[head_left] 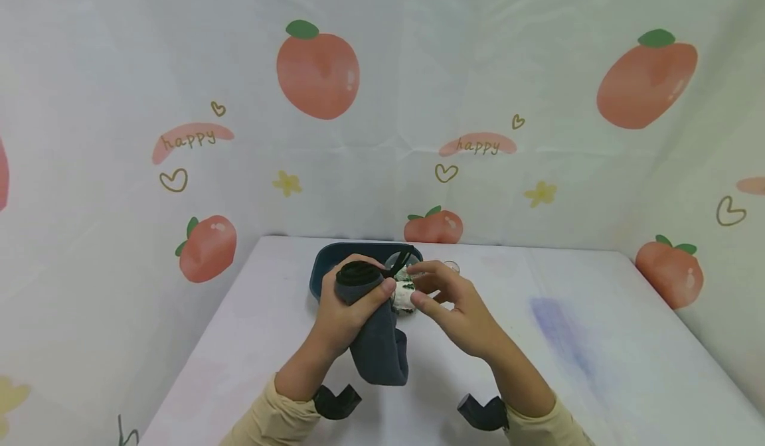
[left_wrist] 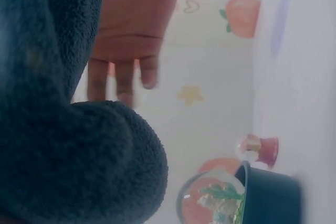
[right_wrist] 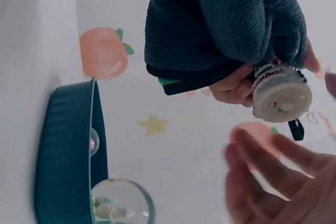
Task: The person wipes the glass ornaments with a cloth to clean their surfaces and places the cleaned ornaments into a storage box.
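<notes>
My left hand grips a dark blue-grey towel, bunched up with its tail hanging down and a black loop sticking out at the top. From the towel pokes a round white base with a snowy, decorated rim, like that of a snow globe. Its upper part is hidden inside the cloth. Beside it, on the right, hovers my right hand, fingers spread and loosely bent. In the right wrist view, these fingers stand apart from the base and hold nothing.
Behind the hands stands a dark blue bin on the white table. A clear snow globe with small figures shows at its rim. Past the bin sits a smaller globe with a pink base. A fruit-printed curtain hangs behind.
</notes>
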